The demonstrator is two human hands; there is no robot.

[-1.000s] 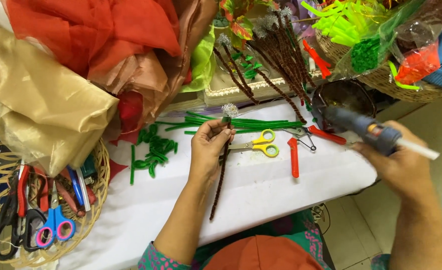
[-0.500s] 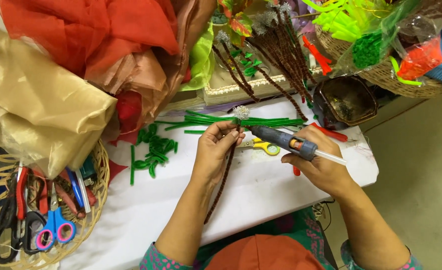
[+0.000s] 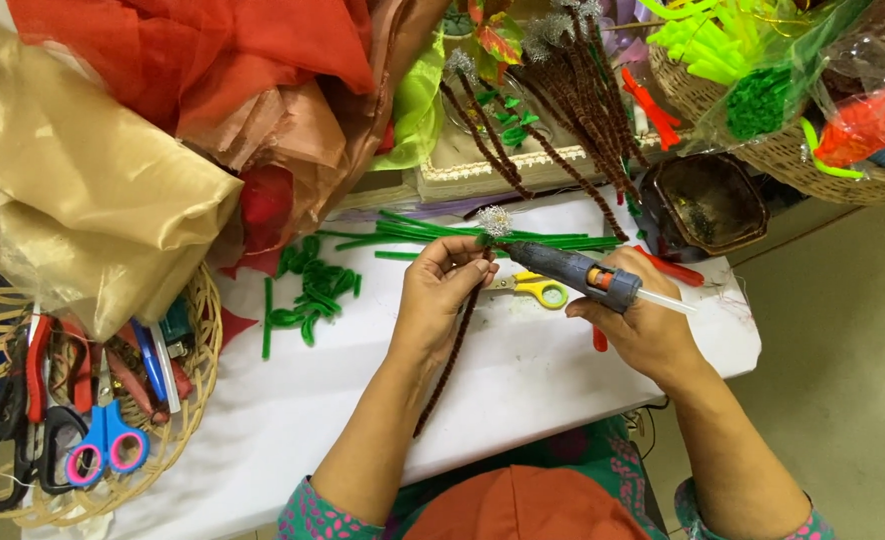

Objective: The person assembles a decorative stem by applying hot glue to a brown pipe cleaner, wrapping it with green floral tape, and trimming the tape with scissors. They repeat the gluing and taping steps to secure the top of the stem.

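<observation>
- Here, a brown fuzzy stem point(image 3: 455, 350) with a silvery tuft point(image 3: 495, 221) at its top is pinched near that top by the closed fingers of the left hand point(image 3: 445, 295); the stem is held just above the white table point(image 3: 293, 420) and slants down toward the person's lap.
- A glue gun point(image 3: 575, 274) is gripped by the right hand point(image 3: 639, 325), the fingers being wrapped round its handle, and its nozzle is brought right up to the stem just under the tuft.
- The stem is judged light, thin and easily bent, so it is best held close to the spot being worked on, as is done now; if it were held lower down, the top would likely wobble.
- The tuft looks soft and easily crushed, and should probably not be squeezed.
- The nozzle is presumably hot, so the fingertips are better kept to the side of it.
- Yellow scissors point(image 3: 537, 289) lie on the table between the two hands.
- A bundle of green sticks point(image 3: 433, 236) lies beyond the hands.
- A basket of scissors point(image 3: 83, 420) stands at the table's left end.
</observation>
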